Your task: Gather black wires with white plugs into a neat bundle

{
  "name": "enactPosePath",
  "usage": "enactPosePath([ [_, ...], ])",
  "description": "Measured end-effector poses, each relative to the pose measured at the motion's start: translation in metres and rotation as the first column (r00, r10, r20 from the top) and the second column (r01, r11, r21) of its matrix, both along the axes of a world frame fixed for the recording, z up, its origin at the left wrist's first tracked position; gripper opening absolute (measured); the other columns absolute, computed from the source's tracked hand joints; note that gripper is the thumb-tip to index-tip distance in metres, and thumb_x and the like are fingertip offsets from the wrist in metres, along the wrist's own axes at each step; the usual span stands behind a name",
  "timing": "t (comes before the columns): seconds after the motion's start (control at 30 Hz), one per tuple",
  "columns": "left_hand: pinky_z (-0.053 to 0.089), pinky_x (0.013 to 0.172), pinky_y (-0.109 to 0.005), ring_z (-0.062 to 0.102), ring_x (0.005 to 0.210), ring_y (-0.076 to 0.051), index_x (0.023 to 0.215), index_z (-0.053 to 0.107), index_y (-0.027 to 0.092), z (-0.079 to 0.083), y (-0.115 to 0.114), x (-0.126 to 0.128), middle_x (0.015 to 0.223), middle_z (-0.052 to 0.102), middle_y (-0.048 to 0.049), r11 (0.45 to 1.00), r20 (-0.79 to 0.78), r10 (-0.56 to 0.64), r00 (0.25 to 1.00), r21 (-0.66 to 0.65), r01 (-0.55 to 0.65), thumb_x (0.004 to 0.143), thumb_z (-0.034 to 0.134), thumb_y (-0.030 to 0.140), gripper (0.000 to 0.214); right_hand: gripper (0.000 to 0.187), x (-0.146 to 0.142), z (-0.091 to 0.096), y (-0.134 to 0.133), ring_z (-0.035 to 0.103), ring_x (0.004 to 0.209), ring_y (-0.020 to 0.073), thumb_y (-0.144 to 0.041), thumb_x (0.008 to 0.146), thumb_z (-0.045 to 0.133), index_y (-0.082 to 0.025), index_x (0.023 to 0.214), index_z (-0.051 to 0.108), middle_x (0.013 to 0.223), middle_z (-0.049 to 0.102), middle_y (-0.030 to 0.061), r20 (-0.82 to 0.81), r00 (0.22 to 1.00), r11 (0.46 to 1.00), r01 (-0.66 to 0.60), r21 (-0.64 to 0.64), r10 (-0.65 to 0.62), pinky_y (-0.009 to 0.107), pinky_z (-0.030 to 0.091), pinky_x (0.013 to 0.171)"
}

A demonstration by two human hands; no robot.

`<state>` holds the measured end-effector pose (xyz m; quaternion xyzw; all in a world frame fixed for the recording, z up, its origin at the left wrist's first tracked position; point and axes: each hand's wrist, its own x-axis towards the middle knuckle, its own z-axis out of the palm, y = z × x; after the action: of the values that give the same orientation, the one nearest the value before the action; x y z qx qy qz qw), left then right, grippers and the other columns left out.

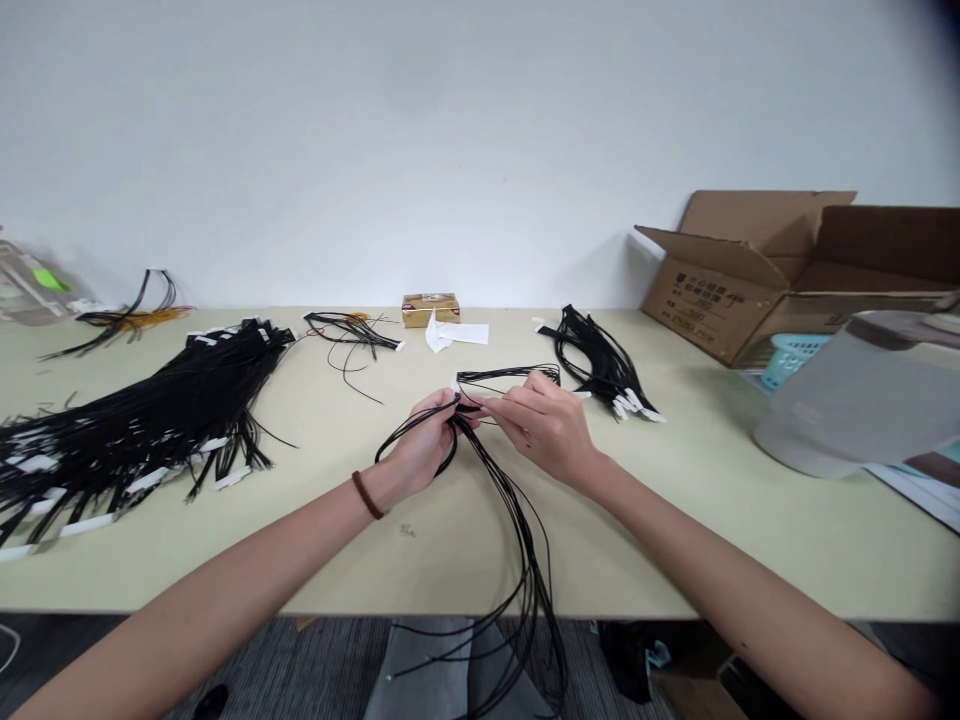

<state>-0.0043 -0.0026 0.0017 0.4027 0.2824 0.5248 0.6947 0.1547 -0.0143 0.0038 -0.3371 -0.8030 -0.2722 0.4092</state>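
A bundle of thin black wires [510,495] runs through my hands and hangs over the table's front edge. My left hand [424,440] is closed around it near a small white connector, and a loop of wire curves round behind the wrist side. My right hand [546,418] pinches at the wires just to the right, its fingertips close to the left ones. Exactly which strand sits between those fingertips is too small to tell. More black wires stretch above the right hand toward a white end piece [582,394].
On the left lies a large pile of black wire harnesses [172,410] with white connectors. A smaller bunch [600,360] rests at right, near an open cardboard box [705,300] and a grey translucent container [847,400]. A small gold box [430,310] stands by the wall.
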Motion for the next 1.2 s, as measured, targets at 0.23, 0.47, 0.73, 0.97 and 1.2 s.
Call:
enactPosePath([
  [0.23, 0.042, 0.072, -0.027, 0.057, 0.068, -0.012, 0.069, 0.064, 0.014, 0.0, -0.001, -0.001, 0.075, 0.066, -0.0057, 0.999, -0.024, -0.013, 1.0, 0.039, 0.014, 0.079, 0.052, 0.019, 0.017, 0.016, 0.0, 0.001, 0.0, 0.036, 0.061, 0.0115, -0.019, 0.084, 0.049, -0.023, 0.078, 0.064, 0.059, 0.055, -0.0018, -0.018, 0.998, 0.998, 0.055, -0.02, -0.056, 0.024, 0.027, 0.055],
  [0.47, 0.042, 0.074, -0.027, 0.059, 0.074, -0.013, 0.078, 0.065, 0.012, -0.007, 0.001, -0.003, 0.086, 0.067, -0.0084, 0.993, -0.087, -0.025, 0.996, 0.115, 0.035, 0.078, 0.056, 0.027, 0.017, 0.012, 0.002, 0.006, 0.0, 0.04, 0.063, 0.0109, -0.02, 0.083, 0.053, -0.018, 0.075, 0.062, 0.062, 0.059, -0.0009, -0.125, 0.989, 0.997, 0.074, -0.016, -0.076, 0.023, 0.03, 0.056],
  [0.73, 0.043, 0.07, -0.027, 0.058, 0.076, -0.015, 0.083, 0.065, 0.013, -0.01, 0.0, -0.002, 0.087, 0.066, -0.0088, 0.966, -0.147, -0.066, 0.987, 0.24, 0.1, 0.081, 0.051, 0.034, 0.025, 0.012, -0.003, 0.002, -0.003, 0.037, 0.062, 0.0111, -0.022, 0.083, 0.052, -0.021, 0.076, 0.061, 0.062, 0.057, -0.0018, -0.144, 0.986, 0.997, 0.078, -0.005, -0.077, 0.024, 0.027, 0.054],
  [0.97, 0.043, 0.067, -0.026, 0.056, 0.071, -0.013, 0.081, 0.064, 0.015, -0.01, -0.001, -0.001, 0.084, 0.065, -0.0063, 0.96, -0.186, -0.083, 0.979, 0.249, 0.129, 0.079, 0.054, 0.037, 0.025, 0.016, -0.005, 0.001, -0.004, 0.033, 0.06, 0.0114, -0.023, 0.082, 0.054, -0.02, 0.068, 0.059, 0.056, 0.053, -0.0019, -0.115, 0.99, 0.996, 0.085, 0.033, -0.08, 0.023, 0.025, 0.052],
  [1.2, 0.043, 0.068, -0.025, 0.055, 0.07, -0.013, 0.085, 0.065, 0.015, -0.01, -0.001, -0.001, 0.086, 0.065, -0.0063, 0.959, -0.214, -0.084, 0.973, 0.248, 0.138, 0.079, 0.053, 0.037, 0.026, 0.018, -0.005, -0.002, -0.001, 0.035, 0.061, 0.0109, -0.021, 0.083, 0.051, -0.02, 0.066, 0.057, 0.057, 0.051, -0.0019, -0.09, 0.993, 0.997, 0.076, 0.01, -0.074, 0.024, 0.025, 0.052],
])
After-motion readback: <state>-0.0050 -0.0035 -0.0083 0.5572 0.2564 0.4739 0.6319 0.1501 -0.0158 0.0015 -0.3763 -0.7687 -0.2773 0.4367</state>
